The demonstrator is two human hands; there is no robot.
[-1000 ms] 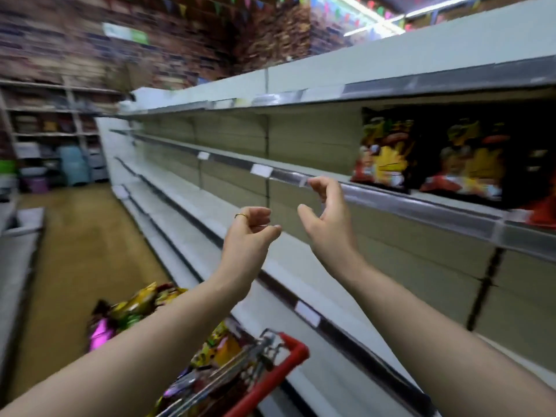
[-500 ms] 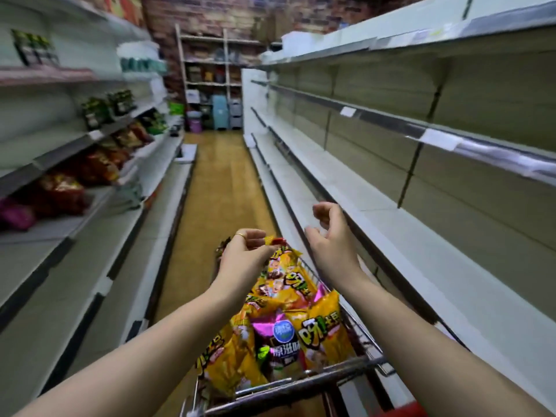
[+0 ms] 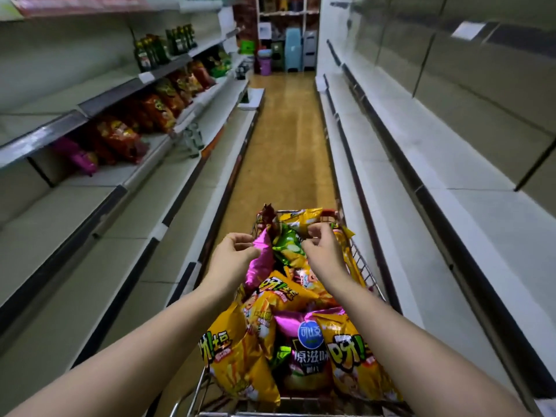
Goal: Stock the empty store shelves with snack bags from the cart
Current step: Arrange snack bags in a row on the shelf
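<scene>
A wire shopping cart (image 3: 366, 276) stands in front of me, piled with snack bags: yellow ones (image 3: 240, 359), a purple-labelled one (image 3: 307, 350), a pink bag (image 3: 261, 261) and a green bag (image 3: 287, 246) near the far end. My left hand (image 3: 236, 255) pinches the pink bag's upper edge. My right hand (image 3: 323, 251) has its fingers curled on the green bag's right edge, just under another yellow bag (image 3: 302, 218). The bare shelves (image 3: 451, 164) run along the right side.
Shelves on the left (image 3: 99, 206) hold red and pink snack bags (image 3: 120, 136) and dark bottles (image 3: 150, 51) higher up. The wooden aisle floor (image 3: 285, 130) leads to stacked bins and stools (image 3: 290, 46) at the far end.
My view has swung from the right shelves down the aisle onto the cart. Both hands came down from mid-air, holding nothing, onto the bags at the cart's far end.
</scene>
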